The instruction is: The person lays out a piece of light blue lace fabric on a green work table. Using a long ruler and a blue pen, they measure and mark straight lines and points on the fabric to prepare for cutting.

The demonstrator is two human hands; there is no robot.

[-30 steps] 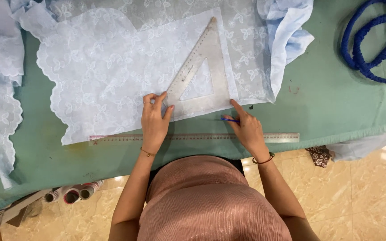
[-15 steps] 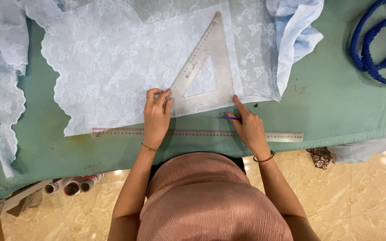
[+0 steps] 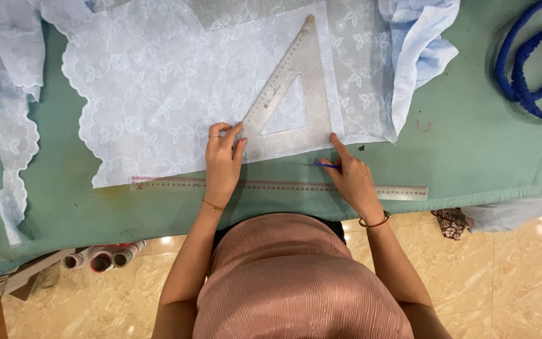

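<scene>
Here the clear plastic set square (image 3: 308, 94) lies flat on a sheet of white embroidered lace fabric (image 3: 158, 94), its long point aimed away from the person and its short base edge nearest them. The left hand (image 3: 223, 162) presses its spread fingertips on the near left corner of the set square, pinning it rather than gripping it; nothing is closed inside that hand. The right hand (image 3: 349, 177) sits just beside the near right corner, index finger stretched toward the square's edge, the other fingers curled round a slim blue pen or marker (image 3: 325, 165) whose tip points left along the fabric's near hem.

Just below both hands, a long straight ruler (image 3: 277, 186) lies across the green-covered bench (image 3: 472, 144), parallel to the hem and partly under the left wrist. Up and to the right of the right hand, pale blue cloth (image 3: 421, 50) is bunched over the lace's edge; farther right lies a coil of blue cord (image 3: 528, 69). Far left of the left hand hangs a scalloped lace strip (image 3: 14, 144).

The likely trouble, as I judge it: only one corner is pinned, so pen pressure could pivot the square on the slippery lace and skew any line. The open weave may also snag the tip.
</scene>
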